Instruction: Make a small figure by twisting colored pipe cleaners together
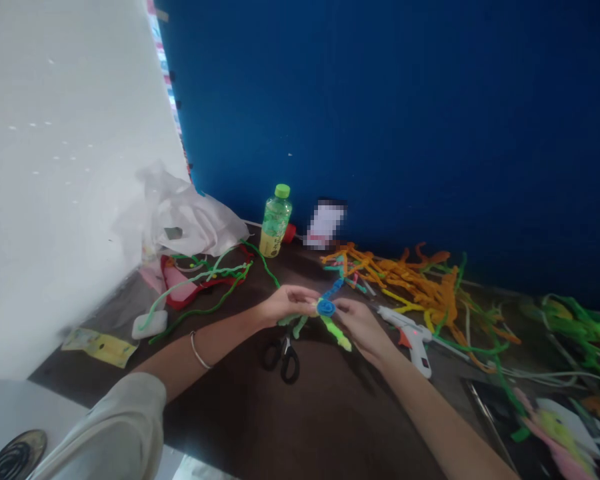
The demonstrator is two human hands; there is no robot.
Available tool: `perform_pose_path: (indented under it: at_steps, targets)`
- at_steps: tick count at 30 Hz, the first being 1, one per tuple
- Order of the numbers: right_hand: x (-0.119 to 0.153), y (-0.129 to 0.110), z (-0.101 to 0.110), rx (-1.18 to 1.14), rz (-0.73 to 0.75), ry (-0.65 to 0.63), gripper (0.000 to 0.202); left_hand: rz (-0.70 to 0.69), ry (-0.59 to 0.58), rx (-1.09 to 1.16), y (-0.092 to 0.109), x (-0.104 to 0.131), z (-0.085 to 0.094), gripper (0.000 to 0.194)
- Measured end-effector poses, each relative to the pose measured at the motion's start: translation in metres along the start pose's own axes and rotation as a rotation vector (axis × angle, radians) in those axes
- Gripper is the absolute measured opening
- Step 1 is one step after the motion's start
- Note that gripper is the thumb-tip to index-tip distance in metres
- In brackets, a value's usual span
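Observation:
Over the dark table, my left hand [291, 304] and my right hand [361, 325] meet with fingers closed on opposite sides of a blue pipe-cleaner coil [326, 307]. A twisted blue strip [333, 288] runs up from it. Below the coil a fuzzy light green piece [337, 333] points down to the right, and a duller green piece [300, 327] hangs under my left fingers. Black-handled scissors [283, 360] lie just beneath, their blades partly hidden. To the right of my right hand rests a white glue gun [413, 339] with an orange trigger.
Orange pipe cleaners [405, 277] are heaped at the back right. A green-capped bottle [276, 223] stands at the back, beside a blurred-out phone-like object [326, 223]. A crumpled plastic bag [195, 217], green strands [215, 303] and a white box [150, 325] lie left.

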State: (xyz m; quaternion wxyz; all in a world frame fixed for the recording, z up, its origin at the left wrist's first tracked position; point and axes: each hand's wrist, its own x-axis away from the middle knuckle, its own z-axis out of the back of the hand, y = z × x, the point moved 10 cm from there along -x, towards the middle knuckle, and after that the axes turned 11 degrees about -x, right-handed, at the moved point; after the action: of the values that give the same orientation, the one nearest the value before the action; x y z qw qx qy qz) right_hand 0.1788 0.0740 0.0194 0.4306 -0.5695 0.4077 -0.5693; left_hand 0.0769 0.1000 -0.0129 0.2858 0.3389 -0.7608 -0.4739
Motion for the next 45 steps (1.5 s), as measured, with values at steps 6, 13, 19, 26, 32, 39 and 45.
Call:
perform_pose_path:
  at_steps: [6,13,19,26,32,39,45]
  targets:
    - [0.012,-0.033,-0.007,0.310,0.252,-0.032,0.025,0.046,0.046,-0.009,-0.002,0.003,0.005,0.039]
    - [0.040,-0.067,-0.024,0.837,0.760,0.011,0.017,0.117,0.052,0.069,-0.004,0.007,0.004,0.036]
    - [0.061,-0.078,-0.041,1.086,1.087,0.023,0.016,0.117,-0.040,0.104,-0.006,0.004,-0.002,0.030]
    - [0.050,-0.088,-0.028,0.778,0.867,0.065,0.011,0.053,-0.179,0.131,-0.003,0.003,-0.009,0.034]
    - [0.028,-0.079,-0.021,0.494,0.449,-0.010,0.018,0.087,-0.196,0.100,-0.011,0.002,-0.008,0.024]
    - [0.033,-0.079,-0.016,0.516,0.564,0.089,0.015,0.084,-0.204,0.137,-0.010,0.003,-0.010,0.024]
    - [0.061,-0.085,-0.039,0.785,0.943,0.070,0.020,0.061,-0.202,0.257,-0.012,0.001,-0.008,0.030]
